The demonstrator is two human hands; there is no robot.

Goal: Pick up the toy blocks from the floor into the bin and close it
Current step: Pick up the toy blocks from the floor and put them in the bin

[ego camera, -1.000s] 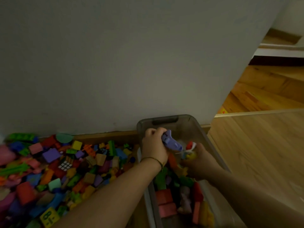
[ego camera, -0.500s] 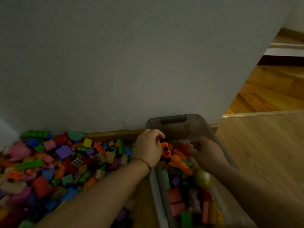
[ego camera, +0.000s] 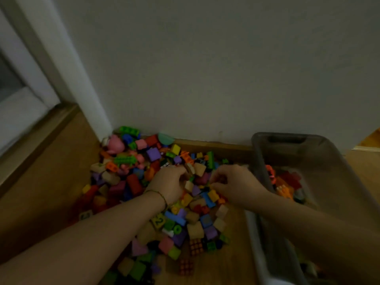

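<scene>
**Entry: two-handed scoop at the block heap**

Head view.
- Left hand (ego camera: 168, 184), thin bracelet (ego camera: 158, 195) at the wrist: fingers curled down into the heap. The blur hides whether anything is held.
- Right hand (ego camera: 236, 184): close beside the left, fingers curled the same way. Its hold cannot be told either.
- Heap of multicoloured plastic toy blocks (ego camera: 197, 204): under and all round both hands on the wooden floor (ego camera: 51, 192). It spreads mostly to the left of the left hand and back toward the person.
- Grey translucent plastic bin (ego camera: 329, 159): open, just to the right of the right hand. A shallow layer of red and orange blocks (ego camera: 287, 182) lies inside.
- No lid in view.

Judgement: most of the task remains.

To do this step well:
- Draw the two hands together under a cluster so the palms cup it from both sides.
- Take a modest load, so that small pieces do not spill between the fingers.
- Carry it low over the near rim of the bin, to the right.
- Release inside the walls.
</scene>
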